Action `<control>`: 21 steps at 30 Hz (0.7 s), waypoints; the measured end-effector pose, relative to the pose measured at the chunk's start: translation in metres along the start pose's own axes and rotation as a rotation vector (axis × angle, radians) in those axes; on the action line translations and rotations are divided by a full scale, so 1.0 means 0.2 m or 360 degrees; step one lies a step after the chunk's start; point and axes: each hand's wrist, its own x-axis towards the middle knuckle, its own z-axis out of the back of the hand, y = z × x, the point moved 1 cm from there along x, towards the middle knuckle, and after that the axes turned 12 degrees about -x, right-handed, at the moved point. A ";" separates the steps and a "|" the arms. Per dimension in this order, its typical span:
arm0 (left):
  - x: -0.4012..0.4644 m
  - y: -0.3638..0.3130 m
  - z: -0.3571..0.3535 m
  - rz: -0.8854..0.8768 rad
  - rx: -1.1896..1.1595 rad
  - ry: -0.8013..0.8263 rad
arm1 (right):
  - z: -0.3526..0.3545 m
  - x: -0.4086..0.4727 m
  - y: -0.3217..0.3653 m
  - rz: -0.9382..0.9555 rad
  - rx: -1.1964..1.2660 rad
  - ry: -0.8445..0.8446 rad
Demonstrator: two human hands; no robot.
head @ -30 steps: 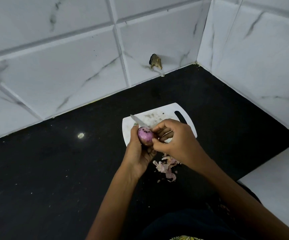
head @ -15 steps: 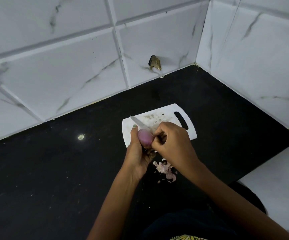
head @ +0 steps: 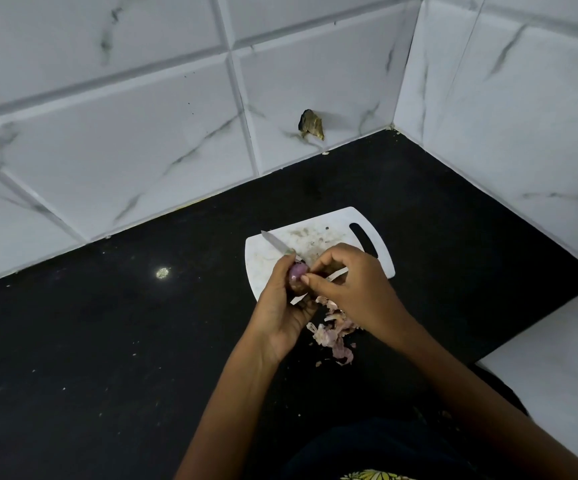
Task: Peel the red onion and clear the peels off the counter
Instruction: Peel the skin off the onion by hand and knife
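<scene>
My left hand (head: 282,306) is shut on a small red onion (head: 297,271) and holds it just above the near edge of a white cutting board (head: 318,226). Only a patch of its purple flesh shows between my fingers. My right hand (head: 353,289) closes in from the right, thumb and fingertips pinched on the skin at the onion's side. A heap of pale pink peels (head: 332,336) lies on the black counter (head: 107,341) under my hands. A knife (head: 275,242) rests on the board, its blade pointing up-left and its handle hidden behind my hands.
White marble-look tiled walls meet in a corner at the back right. One tile has a broken brown hole (head: 311,124). A lower white ledge (head: 557,368) borders the counter at the right. Crumbs dot the counter's left side.
The onion has turned in my left hand, so its dark-spotted end no longer shows. My right hand has shifted over it and re-pinched the skin. The peel heap and knife stay put.
</scene>
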 end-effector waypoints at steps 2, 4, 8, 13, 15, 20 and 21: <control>0.00 0.00 0.00 0.0017 0.0027 -0.0021 | 0.01 0.01 -0.02 -0.0053 0.0106 0.0040; 0.00 -0.01 0.00 0.0053 0.0025 -0.0021 | 0.01 0.02 -0.03 -0.0125 0.0233 0.0065; -0.02 0.00 0.01 0.0189 -0.0028 0.0035 | 0.01 0.04 -0.11 -0.0293 0.0260 -0.0089; -0.02 0.00 0.01 0.0243 -0.0051 0.0057 | -0.01 0.03 -0.25 -0.0418 -0.0082 -0.0073; -0.02 0.00 0.01 0.0248 -0.0057 0.0075 | 0.00 0.02 -0.24 -0.0372 -0.0156 -0.0019; -0.02 0.00 0.01 0.0250 0.0022 0.0074 | 0.05 0.02 -0.07 -0.0117 0.0056 -0.0081; -0.02 0.00 0.01 0.0239 0.0052 0.0081 | 0.05 0.01 -0.03 -0.0048 0.0088 -0.0065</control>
